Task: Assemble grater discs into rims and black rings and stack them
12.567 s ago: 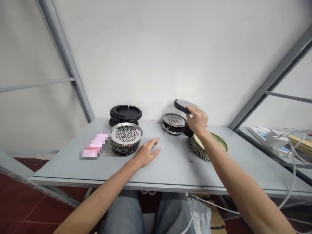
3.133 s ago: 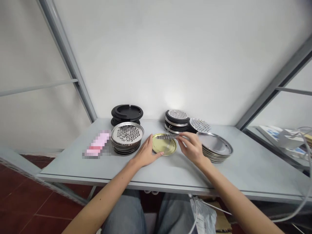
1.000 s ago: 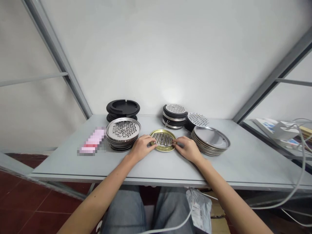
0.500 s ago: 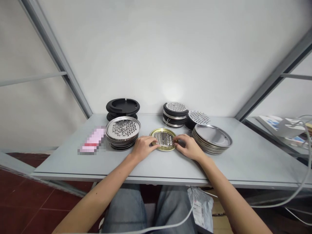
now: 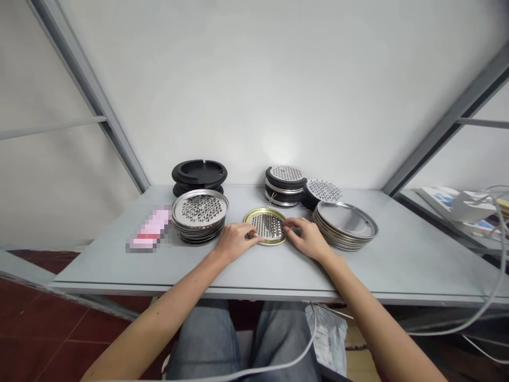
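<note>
A round grater plate (image 5: 265,227) with a gold-coloured rim lies flat on the table in front of me. My left hand (image 5: 235,240) holds its near-left rim, fingers curled at the edge and thumb toward the front. On the opposite side, my right hand (image 5: 305,236) has its thumb and fingers at the right rim. The fingertips partly cover the rim on both sides. Left of my left hand stands a stack of silver grater plates (image 5: 200,208), teeth showing on the top one. Beside my right hand is a leaning stack of smooth steel discs (image 5: 347,218).
Black round holders (image 5: 200,172) are stacked at the back left. Farther back, black-rimmed graters (image 5: 286,174) are piled beside another grater in a black base (image 5: 324,191). A blurred pink item (image 5: 153,225) lies at left. A white cable (image 5: 499,276) hangs at right.
The view has shifted very slightly. Both hands stay at the gold-rimmed grater plate, with only small finger movements; the stacks have not moved.
</note>
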